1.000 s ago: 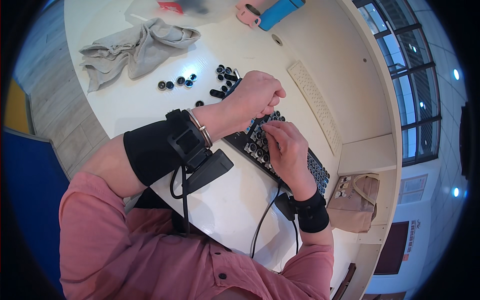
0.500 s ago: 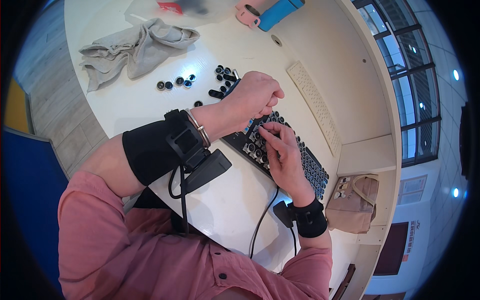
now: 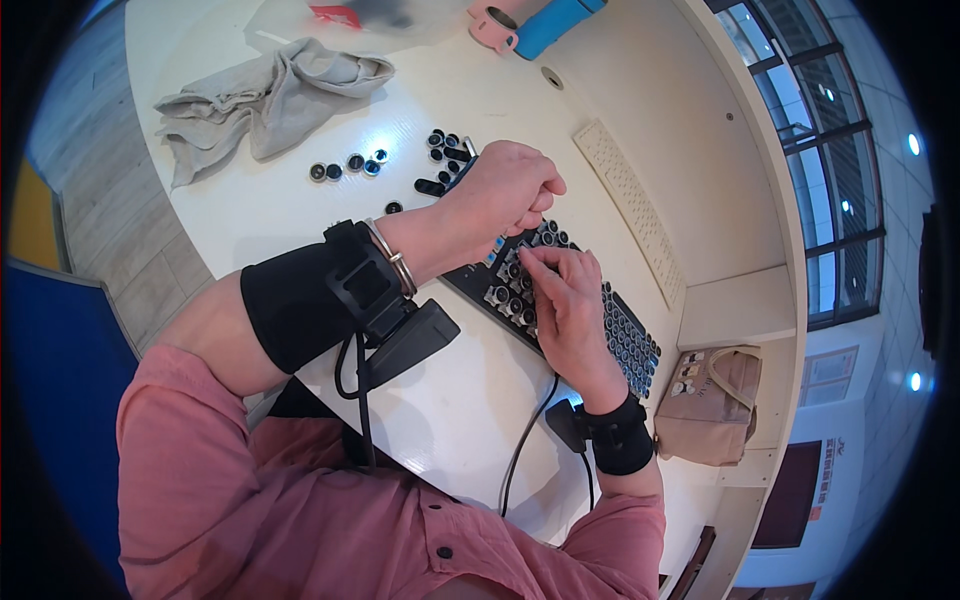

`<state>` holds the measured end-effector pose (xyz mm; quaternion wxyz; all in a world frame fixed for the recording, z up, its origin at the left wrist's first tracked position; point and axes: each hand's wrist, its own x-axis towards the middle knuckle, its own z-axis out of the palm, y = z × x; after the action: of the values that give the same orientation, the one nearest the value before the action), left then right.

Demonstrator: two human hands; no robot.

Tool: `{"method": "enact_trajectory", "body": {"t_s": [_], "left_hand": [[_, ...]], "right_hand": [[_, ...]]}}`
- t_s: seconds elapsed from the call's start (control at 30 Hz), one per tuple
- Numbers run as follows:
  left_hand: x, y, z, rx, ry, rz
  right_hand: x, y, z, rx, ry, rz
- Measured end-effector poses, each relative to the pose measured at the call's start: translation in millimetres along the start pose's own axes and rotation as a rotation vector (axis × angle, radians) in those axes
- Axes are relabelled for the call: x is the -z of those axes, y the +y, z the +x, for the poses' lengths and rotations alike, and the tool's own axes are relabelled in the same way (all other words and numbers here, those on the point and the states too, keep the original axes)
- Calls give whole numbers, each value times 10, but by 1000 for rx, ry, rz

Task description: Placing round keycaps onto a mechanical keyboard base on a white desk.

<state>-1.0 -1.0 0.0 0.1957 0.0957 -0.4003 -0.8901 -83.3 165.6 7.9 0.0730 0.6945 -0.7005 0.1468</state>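
A black keyboard (image 3: 634, 345) with round, silver-rimmed keycaps lies slantwise on the white desk. My left hand (image 3: 498, 192) is curled closed over its left end; the fingertips are turned away, so anything inside them is hidden. Some blue switches (image 3: 497, 249) show bare beneath that wrist. My right hand (image 3: 568, 308) bends over the middle of the keyboard, thumb and index finger pinched at a round keycap near the bare switches. Loose round keycaps (image 3: 355, 162) lie beyond my left forearm, with longer black keycaps (image 3: 430, 187) close to my left hand.
A grey cloth (image 3: 270, 100) lies crumpled at the far left. At the back are a pink mug (image 3: 493, 30) and a blue bottle (image 3: 555, 28). A cream keyboard (image 3: 628, 210) rests along the desk's back panel. On the right stands a beige bag (image 3: 708, 405). A cable (image 3: 520, 450) crosses the desk.
The fingers of my right hand have shifted slightly and drawn closer together at the keyboard. My left hand stays curled in nearly the same place.
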Motion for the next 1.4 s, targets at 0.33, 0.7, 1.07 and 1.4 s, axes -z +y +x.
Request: {"method": "enact_trajectory", "body": {"t_s": [0.33, 0.7, 1.07, 1.4], "left_hand": [[-6, 14, -17, -10, -15, -4], [0, 27, -5, -4, -8, -23], [1, 23, -6, 11, -1, -11], [-60, -55, -10, 80, -16, -177]], "right_hand": [[36, -2, 64, -13, -25, 38], [15, 18, 20, -92, 28, 124], [30, -29, 51, 43, 20, -142], [353, -72, 276, -49, 252, -42]]}}
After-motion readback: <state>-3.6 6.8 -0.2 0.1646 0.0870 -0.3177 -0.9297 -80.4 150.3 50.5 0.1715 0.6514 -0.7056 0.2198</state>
